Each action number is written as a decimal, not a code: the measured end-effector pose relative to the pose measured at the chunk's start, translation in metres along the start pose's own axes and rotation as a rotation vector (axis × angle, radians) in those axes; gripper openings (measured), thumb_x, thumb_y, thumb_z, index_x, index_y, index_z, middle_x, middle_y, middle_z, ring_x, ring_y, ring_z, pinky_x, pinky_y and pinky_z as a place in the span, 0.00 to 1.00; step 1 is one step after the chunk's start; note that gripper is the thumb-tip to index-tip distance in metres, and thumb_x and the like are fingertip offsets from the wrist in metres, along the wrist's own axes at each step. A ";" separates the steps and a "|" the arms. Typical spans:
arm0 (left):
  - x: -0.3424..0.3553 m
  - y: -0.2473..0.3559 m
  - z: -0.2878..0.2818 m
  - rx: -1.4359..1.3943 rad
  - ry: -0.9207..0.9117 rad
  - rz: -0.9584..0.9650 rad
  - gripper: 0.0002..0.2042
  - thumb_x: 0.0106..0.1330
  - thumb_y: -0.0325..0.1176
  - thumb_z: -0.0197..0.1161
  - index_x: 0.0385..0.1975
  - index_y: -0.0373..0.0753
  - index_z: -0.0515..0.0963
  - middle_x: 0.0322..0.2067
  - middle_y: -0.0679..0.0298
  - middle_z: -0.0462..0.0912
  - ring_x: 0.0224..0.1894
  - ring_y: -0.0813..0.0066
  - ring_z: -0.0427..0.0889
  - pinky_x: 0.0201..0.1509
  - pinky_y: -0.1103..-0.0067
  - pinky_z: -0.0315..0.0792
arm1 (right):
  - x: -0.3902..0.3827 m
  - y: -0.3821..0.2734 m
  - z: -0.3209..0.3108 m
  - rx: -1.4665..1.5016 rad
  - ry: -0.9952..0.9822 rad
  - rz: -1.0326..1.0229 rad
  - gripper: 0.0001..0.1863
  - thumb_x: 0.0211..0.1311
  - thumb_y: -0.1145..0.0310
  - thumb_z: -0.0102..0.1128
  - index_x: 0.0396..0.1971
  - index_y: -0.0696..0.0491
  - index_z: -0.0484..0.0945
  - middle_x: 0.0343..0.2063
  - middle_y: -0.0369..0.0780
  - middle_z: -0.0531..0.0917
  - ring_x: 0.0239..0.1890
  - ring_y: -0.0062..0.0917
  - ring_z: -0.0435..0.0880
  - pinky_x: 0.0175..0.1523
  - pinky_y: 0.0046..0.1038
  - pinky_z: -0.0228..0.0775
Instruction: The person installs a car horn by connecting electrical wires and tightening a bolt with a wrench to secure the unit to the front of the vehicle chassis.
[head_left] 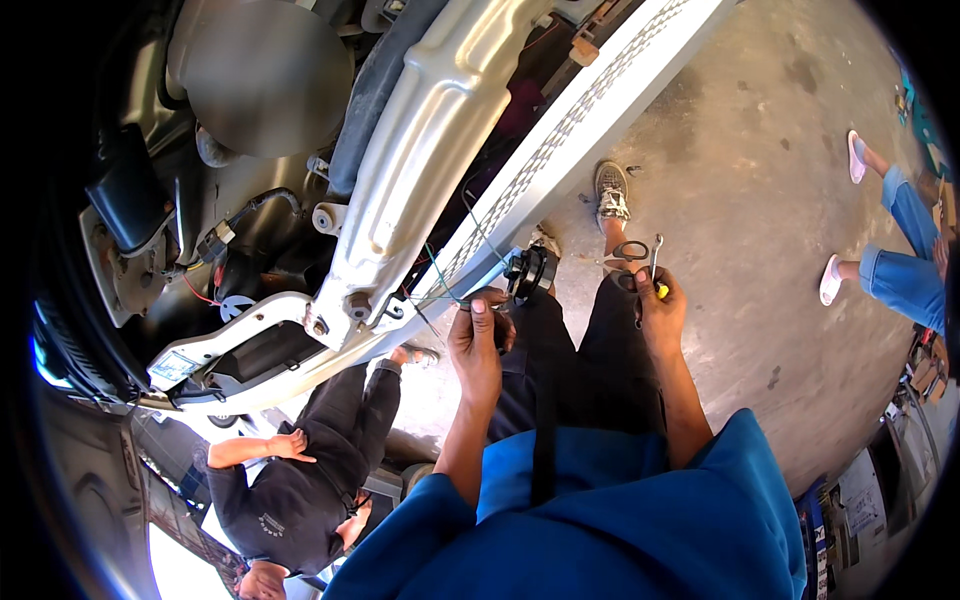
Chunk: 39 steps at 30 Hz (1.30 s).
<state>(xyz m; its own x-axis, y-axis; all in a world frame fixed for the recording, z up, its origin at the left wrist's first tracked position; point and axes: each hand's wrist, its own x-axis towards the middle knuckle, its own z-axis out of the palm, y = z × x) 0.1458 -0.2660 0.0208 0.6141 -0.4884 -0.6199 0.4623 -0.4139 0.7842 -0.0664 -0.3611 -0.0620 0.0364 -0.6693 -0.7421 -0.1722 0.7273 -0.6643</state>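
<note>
My left hand [478, 340] is closed around thin wires [435, 270] and a small dark piece at its thumb. Just above those fingers, a round black component [530, 275] hangs by the white bumper edge, wires running near it. My right hand [660, 318], lower right of that component, grips several tools together: a silver wrench [656, 250], a black loop-handled tool [630, 250] and a yellow-handled item [661, 289].
An open car front [410, 130] fills the upper left, edged by a perforated white strip [540, 170]. A person in dark clothing [280, 490] is at lower left. Another person's jeans-clad legs [895, 285] rest at right on the concrete floor [760, 200], near assorted gear along the rim.
</note>
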 end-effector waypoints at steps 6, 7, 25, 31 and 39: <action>0.010 0.058 0.033 -0.290 -0.039 -0.078 0.14 0.74 0.43 0.54 0.42 0.37 0.74 0.33 0.61 0.80 0.22 0.78 0.73 0.23 0.82 0.63 | 0.016 -0.035 -0.004 0.035 -0.036 -0.045 0.15 0.67 0.58 0.61 0.34 0.56 0.76 0.21 0.31 0.78 0.14 0.09 0.66 0.17 0.16 0.55; 0.012 0.062 0.037 -0.337 -0.036 -0.077 0.13 0.73 0.42 0.54 0.42 0.37 0.74 0.34 0.61 0.80 0.23 0.78 0.73 0.23 0.81 0.63 | 0.018 -0.036 -0.003 0.045 -0.040 -0.086 0.15 0.67 0.58 0.61 0.34 0.56 0.76 0.21 0.31 0.77 0.14 0.09 0.66 0.18 0.15 0.55; 0.045 0.071 0.078 -0.457 0.011 -0.177 0.09 0.72 0.37 0.58 0.43 0.41 0.77 0.42 0.68 0.82 0.24 0.85 0.68 0.28 0.84 0.62 | 0.043 -0.064 -0.002 0.023 0.021 -0.204 0.10 0.64 0.69 0.63 0.31 0.62 0.78 0.28 0.38 0.71 0.31 0.23 0.71 0.38 0.24 0.66; 0.048 0.061 0.073 -0.443 -0.010 -0.157 0.07 0.71 0.37 0.59 0.42 0.42 0.76 0.41 0.67 0.83 0.24 0.82 0.69 0.29 0.82 0.63 | 0.050 -0.050 0.000 0.137 -0.056 -0.176 0.13 0.67 0.65 0.62 0.33 0.61 0.76 0.27 0.34 0.74 0.29 0.19 0.70 0.35 0.21 0.64; 0.020 0.048 0.056 -0.288 0.022 -0.088 0.07 0.71 0.34 0.58 0.42 0.39 0.76 0.38 0.62 0.83 0.23 0.79 0.68 0.29 0.80 0.63 | 0.051 -0.041 -0.007 0.088 -0.093 -0.028 0.14 0.67 0.61 0.62 0.38 0.57 0.78 0.23 0.30 0.77 0.18 0.09 0.65 0.23 0.16 0.56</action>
<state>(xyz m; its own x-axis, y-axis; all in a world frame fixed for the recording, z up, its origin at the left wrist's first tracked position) 0.1447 -0.3385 0.0450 0.5757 -0.4427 -0.6875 0.6748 -0.2177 0.7052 -0.0640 -0.4254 -0.0721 0.1314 -0.6754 -0.7257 -0.0829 0.7220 -0.6869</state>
